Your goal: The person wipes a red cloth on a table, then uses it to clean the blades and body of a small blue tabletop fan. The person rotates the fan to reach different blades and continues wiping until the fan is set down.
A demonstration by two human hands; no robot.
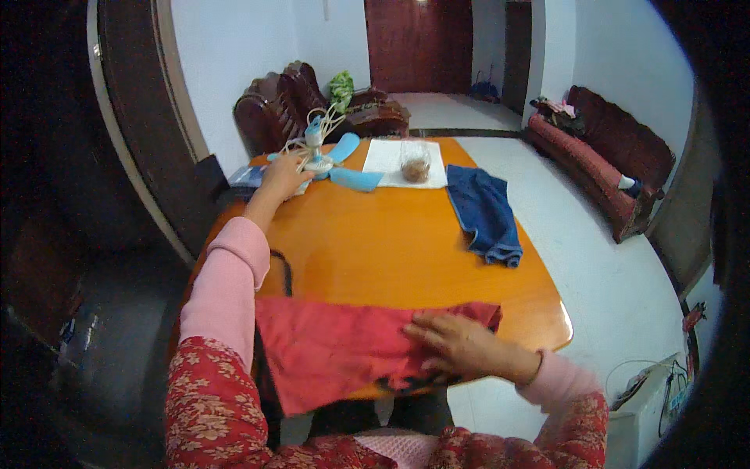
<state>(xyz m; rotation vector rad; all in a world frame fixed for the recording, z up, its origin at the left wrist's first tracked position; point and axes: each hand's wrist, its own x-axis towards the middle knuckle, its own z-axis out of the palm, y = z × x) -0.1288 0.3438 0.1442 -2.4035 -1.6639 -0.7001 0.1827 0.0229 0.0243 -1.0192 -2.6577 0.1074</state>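
My left hand (284,179) reaches across to the far left of the table, at a small fan (316,158) with light blue blades and a white hub. Its fingers are at the fan's hub and cord; whether they grip is hidden. Before me a red cloth (340,352), perhaps a garment, is spread along the table's near edge and hangs partly over it. My right hand (454,346) lies palm down on the cloth's right part, slightly blurred, its fingers a little apart. Dark patterning shows on the cloth below that hand.
The orange wooden table (363,246) has rounded corners. Folded blue denim (486,214) lies at its right edge. A clear bag with brown contents (416,167) rests on a white sheet (381,155) at the back. A dark curved strap or chair part (284,269) stands left.
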